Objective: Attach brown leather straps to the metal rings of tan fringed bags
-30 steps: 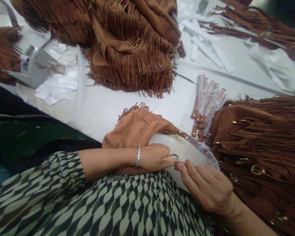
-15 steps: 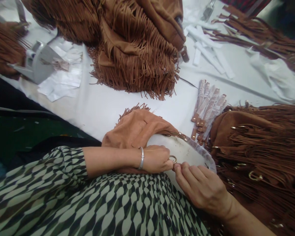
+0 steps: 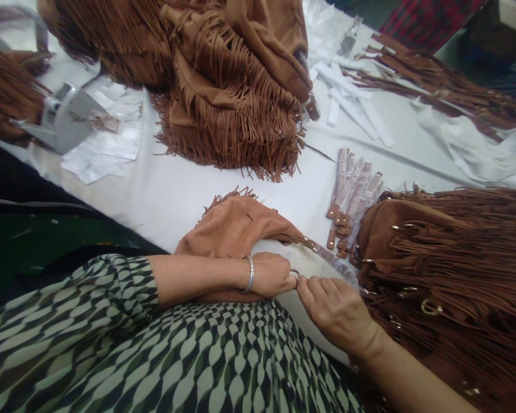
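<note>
A tan suede fringed bag (image 3: 232,226) lies against my body at the table's near edge, its pale lining (image 3: 322,269) turned outward. My left hand (image 3: 272,274), with a silver bangle on the wrist, is closed on the bag's edge and pinches a small gold metal ring (image 3: 294,272). My right hand (image 3: 333,310) is closed too, its fingertips pressed together at that same ring. Whether it holds a strap end there is hidden by the fingers.
Several wrapped brown strap tabs (image 3: 350,198) lie just beyond the bag. A pile of brown fringed bags (image 3: 447,269) fills the right side, another heap (image 3: 227,86) the far middle. White paper strips (image 3: 352,97) and a grey metal device (image 3: 64,117) sit on the white table (image 3: 172,189).
My right hand has slid left and upward until its fingertips meet the ring in my left hand. The view has shifted slightly.
</note>
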Available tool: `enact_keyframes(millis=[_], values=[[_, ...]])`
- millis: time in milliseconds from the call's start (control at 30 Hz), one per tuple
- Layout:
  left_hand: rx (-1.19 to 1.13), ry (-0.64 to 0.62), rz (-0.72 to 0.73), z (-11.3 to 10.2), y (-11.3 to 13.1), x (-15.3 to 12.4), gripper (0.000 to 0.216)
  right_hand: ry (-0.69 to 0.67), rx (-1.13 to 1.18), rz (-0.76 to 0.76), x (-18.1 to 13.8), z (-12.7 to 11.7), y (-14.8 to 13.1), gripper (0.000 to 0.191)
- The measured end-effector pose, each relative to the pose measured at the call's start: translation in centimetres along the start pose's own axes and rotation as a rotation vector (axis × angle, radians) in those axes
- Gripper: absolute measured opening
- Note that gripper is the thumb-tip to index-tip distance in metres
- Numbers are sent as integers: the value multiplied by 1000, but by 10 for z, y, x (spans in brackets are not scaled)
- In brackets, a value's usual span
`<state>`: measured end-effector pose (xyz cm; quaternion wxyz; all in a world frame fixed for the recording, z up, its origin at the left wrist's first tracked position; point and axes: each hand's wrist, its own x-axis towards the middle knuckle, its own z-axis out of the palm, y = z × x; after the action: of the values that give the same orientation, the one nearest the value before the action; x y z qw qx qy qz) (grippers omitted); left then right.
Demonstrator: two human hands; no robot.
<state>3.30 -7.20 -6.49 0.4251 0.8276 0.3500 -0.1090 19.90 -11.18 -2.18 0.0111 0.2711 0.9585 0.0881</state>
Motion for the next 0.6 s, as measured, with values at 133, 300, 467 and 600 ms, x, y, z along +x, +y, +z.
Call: enact_keyframes(millis=[133, 300, 467, 600], values=[[16, 12, 3, 6, 2, 0, 46, 48, 21, -104, -9, 5, 4, 14], [58, 143, -55, 18, 3, -2, 42, 100, 16, -52, -20, 18, -5, 14], [-11, 73, -41, 18, 2, -4, 39, 186, 47, -4, -29, 27, -14, 12], [-13, 104, -40, 20, 2, -5, 35, 214, 49, 14, -33, 28, -15, 11]])
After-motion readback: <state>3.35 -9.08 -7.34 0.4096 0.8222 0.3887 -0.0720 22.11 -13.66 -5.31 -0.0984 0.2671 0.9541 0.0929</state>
